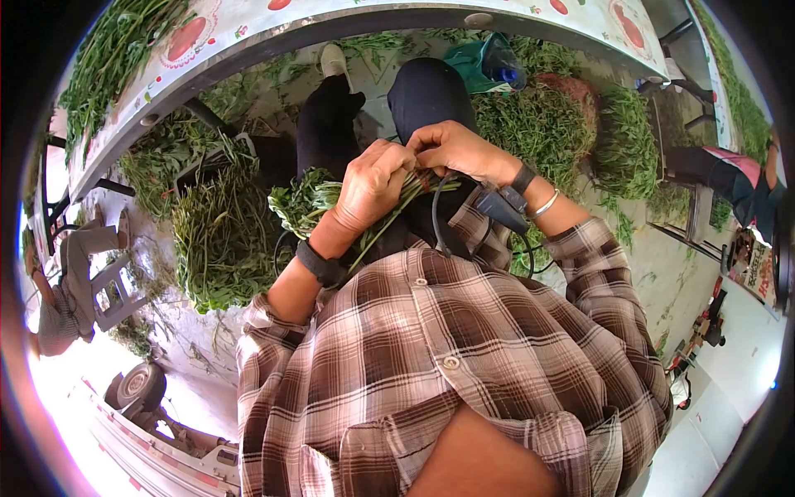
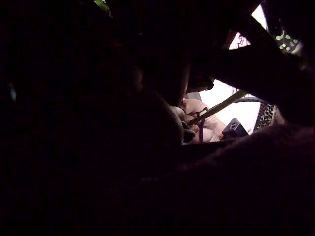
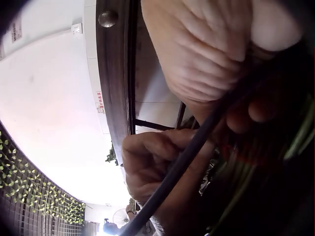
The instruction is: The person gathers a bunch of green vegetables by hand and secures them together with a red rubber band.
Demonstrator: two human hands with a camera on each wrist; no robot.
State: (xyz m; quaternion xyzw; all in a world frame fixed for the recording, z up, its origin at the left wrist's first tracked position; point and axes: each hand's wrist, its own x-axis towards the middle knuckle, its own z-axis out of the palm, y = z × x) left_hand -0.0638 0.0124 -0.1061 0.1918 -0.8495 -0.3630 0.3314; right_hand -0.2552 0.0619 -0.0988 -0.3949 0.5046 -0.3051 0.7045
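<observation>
A bunch of leafy greens (image 1: 308, 199) lies across my lap, leaves to the left and cut stems to the right. My left hand (image 1: 375, 184) is curled over the stems and grips them. Against its fingertips, my right hand (image 1: 464, 151) pinches a thin red tie (image 1: 426, 177) that circles the stems. The right wrist view shows the right hand (image 3: 202, 54) close up, with the left hand (image 3: 157, 167) facing it and the red tie (image 3: 241, 155) dim between them. Most of the left wrist view is dark; a single stem (image 2: 219, 107) shows near pale fingers.
Heaps of cut greens lie on the floor to the left (image 1: 224, 232) and right (image 1: 534, 124). A table (image 1: 331, 12) with a patterned cover curves ahead. A black cable (image 1: 436, 219) hangs by the right wrist. Other people sit at both sides, near a grey stool (image 1: 120, 294).
</observation>
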